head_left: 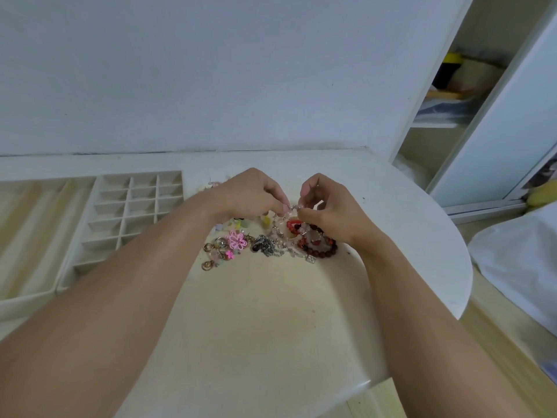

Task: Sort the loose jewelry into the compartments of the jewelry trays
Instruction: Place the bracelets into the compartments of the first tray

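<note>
Pinching beaded chain (278,224), both hands

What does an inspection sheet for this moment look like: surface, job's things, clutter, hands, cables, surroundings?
Surface: white rounded table, yellowish staining toward the near edge.
Job's things: loose jewelry pile at centre, with a pink flower piece and dark red bead bracelet; grid tray and long-slot tray at left, visible compartments look empty.
Clutter: nothing seen.
Hands: left hand and right hand both pinch a pale beaded chain raised over the pile.
Cables: nothing seen.
Surroundings: white wall; open wardrobe at right.
</note>
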Demonstrator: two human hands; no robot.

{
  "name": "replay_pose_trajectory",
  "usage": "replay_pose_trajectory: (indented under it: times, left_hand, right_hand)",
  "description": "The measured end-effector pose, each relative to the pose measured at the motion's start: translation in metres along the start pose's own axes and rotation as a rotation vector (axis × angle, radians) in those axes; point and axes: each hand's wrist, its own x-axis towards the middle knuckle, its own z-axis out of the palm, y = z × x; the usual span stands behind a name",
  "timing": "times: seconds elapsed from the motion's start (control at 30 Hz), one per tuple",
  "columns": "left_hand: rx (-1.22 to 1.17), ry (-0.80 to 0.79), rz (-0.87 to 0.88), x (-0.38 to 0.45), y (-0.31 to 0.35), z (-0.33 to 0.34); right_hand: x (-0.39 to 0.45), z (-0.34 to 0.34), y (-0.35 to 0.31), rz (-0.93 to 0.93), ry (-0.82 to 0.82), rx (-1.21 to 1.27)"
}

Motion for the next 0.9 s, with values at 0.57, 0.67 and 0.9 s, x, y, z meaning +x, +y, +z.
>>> replay_pose_trajectory:
  times: [0.57,0.67,0.9]
  left_hand:
    - [-0.225,-0.008,-0.077,0.003,0.002,0.000]
    - [-0.228,0.019,-0.077,0.004,0.002,0.000]
    - [-0.234,0.147,-0.017,0.000,0.007,-0.002]
  right_hand:
    - [0.001,0.001,-0.002,-0.085,0.080,0.037]
    - [0.000,0.001,-0.003,-0.091,0.102,0.016]
    - [-0.001,-0.003,-0.014,-0.088,0.146,0.204]
